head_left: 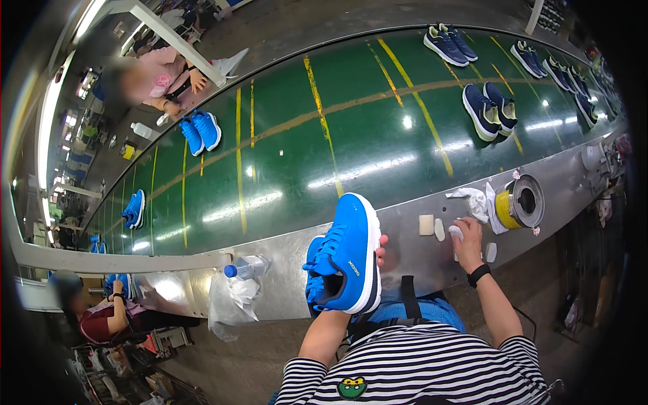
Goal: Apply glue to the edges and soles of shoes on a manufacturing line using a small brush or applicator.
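A clear water bottle [247,267] lies at the left on the grey tabletop [405,253]. Just right of it, the left hand [375,255] is clamped on a bright blue sneaker [345,256], held above the near edge. Further right, the right hand [468,236] closes its fingers on a small white piece [457,231], near a yellow tape roll [503,208].

A black-and-white striped shirt [418,364] with green chest patch [352,387], black wristband [478,274].

green conveyor belt [283,169] | blue shoe pairs [200,131] | navy shoe pairs [491,109] | steel ledge [405,250]: bottle [246,267]
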Tool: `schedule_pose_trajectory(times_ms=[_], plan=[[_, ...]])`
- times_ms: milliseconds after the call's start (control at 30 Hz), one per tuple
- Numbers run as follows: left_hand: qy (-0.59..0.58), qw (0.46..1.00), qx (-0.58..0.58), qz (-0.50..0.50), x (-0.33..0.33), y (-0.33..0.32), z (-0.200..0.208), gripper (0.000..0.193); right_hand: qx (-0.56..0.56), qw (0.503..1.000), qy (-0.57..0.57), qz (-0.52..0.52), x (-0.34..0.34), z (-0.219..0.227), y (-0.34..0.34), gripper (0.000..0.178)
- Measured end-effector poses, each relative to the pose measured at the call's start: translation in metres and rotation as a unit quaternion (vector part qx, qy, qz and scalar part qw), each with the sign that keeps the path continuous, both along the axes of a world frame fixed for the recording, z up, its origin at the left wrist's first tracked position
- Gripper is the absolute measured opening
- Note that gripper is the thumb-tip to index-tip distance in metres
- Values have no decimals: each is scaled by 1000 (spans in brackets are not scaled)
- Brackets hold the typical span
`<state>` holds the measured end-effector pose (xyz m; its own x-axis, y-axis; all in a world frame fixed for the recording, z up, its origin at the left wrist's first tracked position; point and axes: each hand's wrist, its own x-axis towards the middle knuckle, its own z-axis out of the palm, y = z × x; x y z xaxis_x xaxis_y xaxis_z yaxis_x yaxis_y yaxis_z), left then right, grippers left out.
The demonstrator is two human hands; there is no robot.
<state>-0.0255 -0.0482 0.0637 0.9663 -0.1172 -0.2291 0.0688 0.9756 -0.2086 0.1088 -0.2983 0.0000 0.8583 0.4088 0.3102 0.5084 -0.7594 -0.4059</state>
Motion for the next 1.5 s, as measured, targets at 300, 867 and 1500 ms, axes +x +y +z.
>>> schedule_pose_trajectory(times_ms=[300, 867, 1500], plan=[[71, 969, 236, -30, -3, -13, -16, 48, 307, 777, 529, 148, -52, 75, 53, 51], [329, 299, 891, 90, -141, 8, 8, 44, 383, 593, 708, 32, -75, 24, 60, 72], [298, 887, 354, -10, -158, 47, -85, 19, 429, 516, 741, -3, -102, 25, 103, 37]])
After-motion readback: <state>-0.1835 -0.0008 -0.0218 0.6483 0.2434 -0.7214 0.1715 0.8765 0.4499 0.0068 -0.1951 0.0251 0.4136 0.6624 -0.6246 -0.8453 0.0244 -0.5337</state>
